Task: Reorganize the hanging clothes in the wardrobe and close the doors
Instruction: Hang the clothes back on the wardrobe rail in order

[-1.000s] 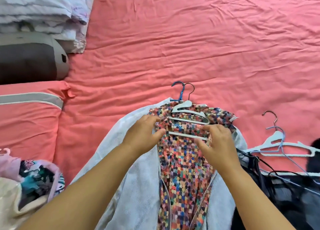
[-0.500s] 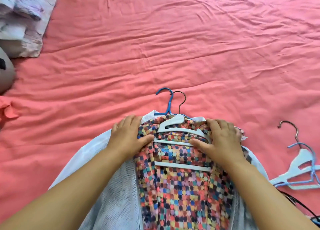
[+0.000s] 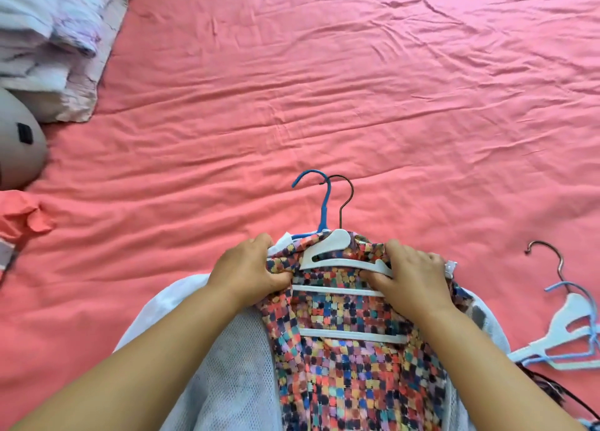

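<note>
Left hand (image 3: 251, 270): fingers curled into the left shoulder of the patterned shirt (image 3: 357, 365), bunching the cloth.
Right hand (image 3: 412, 275): fingers curled over the right shoulder of the shirt and the right end of the white hanger (image 3: 337, 257), thumb lying along the hanger's top bar.
Patterned shirt: multicoloured checks, spread flat at the near edge of the bed (image 3: 324, 106), collar pointing away from the person.
White hanger: lies on the shirt's open front with three bars showing and a dark metal hook reaching past the collar.
White mesh garment (image 3: 233, 365): under the shirt, showing on both sides of it.
Blue hanger (image 3: 321, 203): its hook sticks out from under the collar, just left of the metal hook.
Spare hangers (image 3: 571, 326): white and pale blue, piled near the right edge of the bed, apart from the shirt.
Pillows (image 3: 48, 41): pale, stacked at the far left corner.
Grey cushion (image 3: 19, 148): at the left edge, below the pillows.
</note>
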`<action>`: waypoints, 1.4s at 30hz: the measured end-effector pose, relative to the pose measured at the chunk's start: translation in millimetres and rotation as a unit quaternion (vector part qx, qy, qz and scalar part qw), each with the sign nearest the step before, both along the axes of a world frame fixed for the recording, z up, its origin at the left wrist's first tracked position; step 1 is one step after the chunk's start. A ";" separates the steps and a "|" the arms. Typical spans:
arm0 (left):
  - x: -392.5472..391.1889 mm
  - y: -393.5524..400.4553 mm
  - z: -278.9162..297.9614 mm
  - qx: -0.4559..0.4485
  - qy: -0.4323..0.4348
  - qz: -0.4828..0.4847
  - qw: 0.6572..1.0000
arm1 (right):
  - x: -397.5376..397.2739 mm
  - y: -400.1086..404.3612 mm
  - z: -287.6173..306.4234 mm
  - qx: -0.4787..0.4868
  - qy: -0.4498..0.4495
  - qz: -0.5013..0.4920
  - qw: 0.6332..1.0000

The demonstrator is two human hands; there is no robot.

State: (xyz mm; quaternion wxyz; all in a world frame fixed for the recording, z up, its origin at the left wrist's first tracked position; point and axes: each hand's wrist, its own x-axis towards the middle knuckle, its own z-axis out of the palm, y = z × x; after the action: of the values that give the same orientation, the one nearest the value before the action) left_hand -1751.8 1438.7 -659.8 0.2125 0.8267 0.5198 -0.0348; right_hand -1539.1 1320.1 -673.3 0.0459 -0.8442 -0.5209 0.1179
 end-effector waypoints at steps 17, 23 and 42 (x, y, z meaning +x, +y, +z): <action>-95.8 -42.0 198.1 0.130 -0.193 -0.018 0.972 | -68.1 -31.8 201.6 0.197 0.206 0.013 0.958; -127.3 -62.3 293.7 0.191 -0.213 -0.022 0.958 | -92.9 -41.4 298.6 0.239 0.168 0.034 0.956; -196.0 -196.5 546.5 0.406 -0.246 -0.040 0.879 | -155.4 -188.4 582.6 0.358 0.054 0.155 0.919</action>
State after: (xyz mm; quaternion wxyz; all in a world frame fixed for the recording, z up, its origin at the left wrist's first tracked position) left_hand -1947.8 1242.2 -113.3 -0.0223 0.8423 0.3861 0.3755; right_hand -1694.6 1131.7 -90.8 0.3543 -0.6720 -0.6497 -0.0259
